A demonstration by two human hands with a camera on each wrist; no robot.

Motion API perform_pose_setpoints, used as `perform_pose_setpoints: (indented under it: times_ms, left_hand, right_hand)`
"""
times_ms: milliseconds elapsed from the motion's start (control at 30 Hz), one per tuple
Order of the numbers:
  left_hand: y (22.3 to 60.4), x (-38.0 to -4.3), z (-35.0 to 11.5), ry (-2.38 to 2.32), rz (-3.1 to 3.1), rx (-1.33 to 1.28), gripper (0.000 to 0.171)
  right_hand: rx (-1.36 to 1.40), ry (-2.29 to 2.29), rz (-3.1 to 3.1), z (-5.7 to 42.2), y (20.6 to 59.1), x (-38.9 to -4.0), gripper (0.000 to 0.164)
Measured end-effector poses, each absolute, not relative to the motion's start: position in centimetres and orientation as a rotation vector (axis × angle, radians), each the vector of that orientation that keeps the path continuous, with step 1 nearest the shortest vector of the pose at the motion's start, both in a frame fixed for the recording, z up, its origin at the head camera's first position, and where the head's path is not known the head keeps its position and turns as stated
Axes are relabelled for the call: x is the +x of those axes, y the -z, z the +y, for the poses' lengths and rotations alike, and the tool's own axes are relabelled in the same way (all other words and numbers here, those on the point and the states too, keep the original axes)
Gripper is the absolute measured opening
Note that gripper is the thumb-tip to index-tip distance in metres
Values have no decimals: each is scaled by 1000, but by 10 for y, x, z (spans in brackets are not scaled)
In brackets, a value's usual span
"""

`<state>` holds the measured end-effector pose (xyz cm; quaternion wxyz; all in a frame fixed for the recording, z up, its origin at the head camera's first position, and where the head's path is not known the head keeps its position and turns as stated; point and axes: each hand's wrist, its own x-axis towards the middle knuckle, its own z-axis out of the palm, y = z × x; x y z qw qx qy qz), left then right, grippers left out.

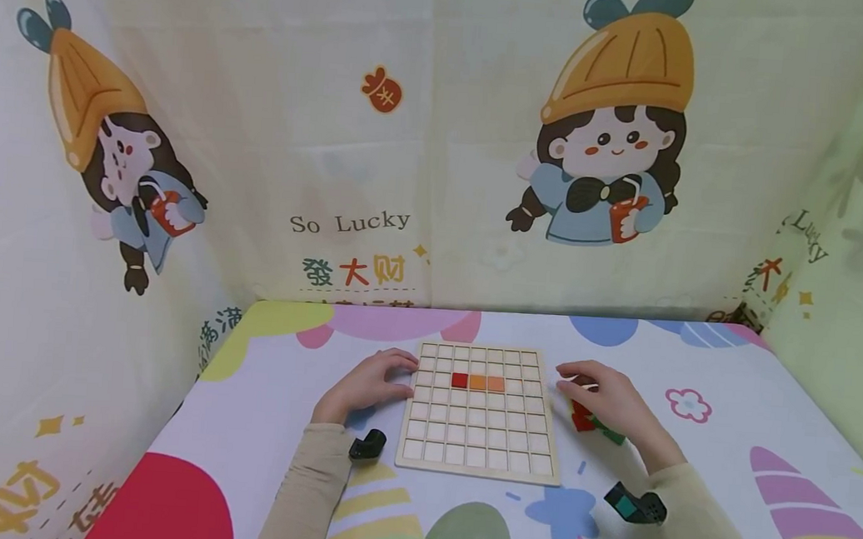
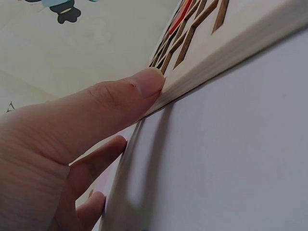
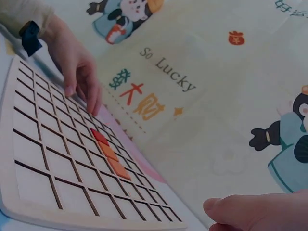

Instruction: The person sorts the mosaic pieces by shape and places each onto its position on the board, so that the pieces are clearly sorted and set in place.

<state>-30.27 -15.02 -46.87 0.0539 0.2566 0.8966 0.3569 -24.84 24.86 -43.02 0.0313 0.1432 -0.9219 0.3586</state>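
Note:
A pale wooden grid board (image 1: 477,472) lies on the table, with a red tile (image 1: 460,381), an orange tile (image 1: 478,382) and a light orange tile (image 1: 496,384) side by side in one row. My left hand (image 1: 369,384) rests at the board's left edge, its thumb (image 2: 115,98) against the side in the left wrist view and its fingers extended. Off the board's right edge is my right hand (image 1: 613,399), thumb and forefinger apart and nothing visible between them. Partly hidden beneath it lie red pieces (image 1: 583,419) and a green piece (image 1: 610,434).
A colourfully printed cloth (image 1: 459,522) covers the table. Behind and at both sides hang patterned curtains (image 1: 476,164) with cartoon figures. A dark device is strapped at each wrist, the left one (image 1: 368,445) close to the board and the right one (image 1: 635,504) farther out.

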Motion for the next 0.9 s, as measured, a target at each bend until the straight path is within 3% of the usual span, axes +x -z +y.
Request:
perform_pose_setpoints:
  times_ms: [400,900]
  left_hand:
    - [470,-302,-150,-1071,2735,768,40]
    - [467,-301,-149,-1066,2738,774,41]
  right_hand:
    - [313,-1061,-2875,290,437,-233,42]
    - [340,-1058,-2890,291,444,-240,40]
